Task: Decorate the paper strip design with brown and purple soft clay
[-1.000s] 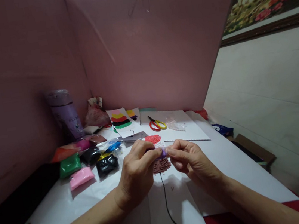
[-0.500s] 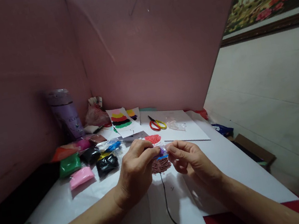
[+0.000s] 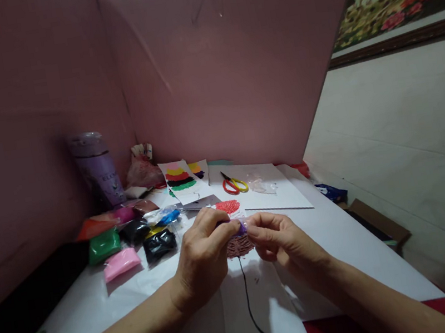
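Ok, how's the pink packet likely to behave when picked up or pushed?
The pink packet may feel slippery, judging by its shiny plastic film. Its plump, pillowy shape suggests it might dent under a pinch. Lying flat, it would probably slide rather than roll.

Both arms are bare and slant inward, the left arm (image 3: 122, 331) from the lower left, the right arm (image 3: 379, 291) from the lower right. The left hand (image 3: 203, 251) shows its back, fingers curled, thumb extended toward the right hand (image 3: 282, 237). That one pinches with thumb and forefinger, its lower fingers tucked beneath. The right wrist runs nearly straight; the left angles away from its forearm.
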The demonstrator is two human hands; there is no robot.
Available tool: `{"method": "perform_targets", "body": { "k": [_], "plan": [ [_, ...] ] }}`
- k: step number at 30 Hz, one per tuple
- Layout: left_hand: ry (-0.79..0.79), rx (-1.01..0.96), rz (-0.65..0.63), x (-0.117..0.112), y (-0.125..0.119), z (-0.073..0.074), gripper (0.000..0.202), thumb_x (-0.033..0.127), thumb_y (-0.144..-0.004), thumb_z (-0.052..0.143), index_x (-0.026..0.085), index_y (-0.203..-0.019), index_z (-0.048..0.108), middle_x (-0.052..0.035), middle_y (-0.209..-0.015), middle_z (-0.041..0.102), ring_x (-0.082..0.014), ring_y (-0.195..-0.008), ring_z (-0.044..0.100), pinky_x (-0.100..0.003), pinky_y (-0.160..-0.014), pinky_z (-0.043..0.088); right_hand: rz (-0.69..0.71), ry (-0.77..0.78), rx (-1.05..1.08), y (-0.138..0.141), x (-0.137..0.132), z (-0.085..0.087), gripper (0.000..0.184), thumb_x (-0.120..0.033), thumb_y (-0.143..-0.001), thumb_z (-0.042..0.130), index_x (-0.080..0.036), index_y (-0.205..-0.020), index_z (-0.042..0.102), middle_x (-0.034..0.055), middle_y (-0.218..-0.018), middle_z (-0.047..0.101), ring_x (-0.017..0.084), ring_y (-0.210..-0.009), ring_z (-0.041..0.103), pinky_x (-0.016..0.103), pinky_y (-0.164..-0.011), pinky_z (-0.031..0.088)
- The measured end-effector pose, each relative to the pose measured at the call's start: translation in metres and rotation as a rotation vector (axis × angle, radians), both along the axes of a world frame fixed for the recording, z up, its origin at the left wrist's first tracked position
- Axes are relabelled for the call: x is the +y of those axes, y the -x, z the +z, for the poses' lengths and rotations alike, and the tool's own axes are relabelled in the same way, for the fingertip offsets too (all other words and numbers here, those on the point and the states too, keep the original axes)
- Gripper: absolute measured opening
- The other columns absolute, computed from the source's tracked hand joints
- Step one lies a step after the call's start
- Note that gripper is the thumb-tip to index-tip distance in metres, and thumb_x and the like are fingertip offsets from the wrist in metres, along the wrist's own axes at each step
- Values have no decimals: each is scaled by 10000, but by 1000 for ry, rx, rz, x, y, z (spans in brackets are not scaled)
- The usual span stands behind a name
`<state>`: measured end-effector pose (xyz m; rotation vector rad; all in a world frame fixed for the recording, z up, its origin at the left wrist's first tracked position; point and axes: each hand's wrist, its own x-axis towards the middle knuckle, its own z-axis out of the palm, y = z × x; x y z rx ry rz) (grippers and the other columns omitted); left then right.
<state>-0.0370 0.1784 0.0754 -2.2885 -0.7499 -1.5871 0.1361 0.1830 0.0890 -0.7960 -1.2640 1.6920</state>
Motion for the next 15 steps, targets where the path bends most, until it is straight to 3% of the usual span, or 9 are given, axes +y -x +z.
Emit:
{"method": "perform_targets", "body": {
  "k": [7,15],
  "plan": [
    [-16,6,17,0,-1,0,175,17,-869,526,161,-930,604,-55,-858,586,-159,-784,538,-297,-645,496,-13,26,19,1,0,-2,294,-401,-680,779,-188,-653,579,-66,-513,382,76,-463,258,254,-479,159],
    [-32,21,14,-1,-1,-1,178,14,-869,520,154,-924,614,-64,-854,585,-164,-778,530,-298,-639,481,57,66,50,0,1,-3,288,-386,-683,783,-174,-673,589,-35,-605,455,82,-509,310,243,-503,188]
  ]
}}
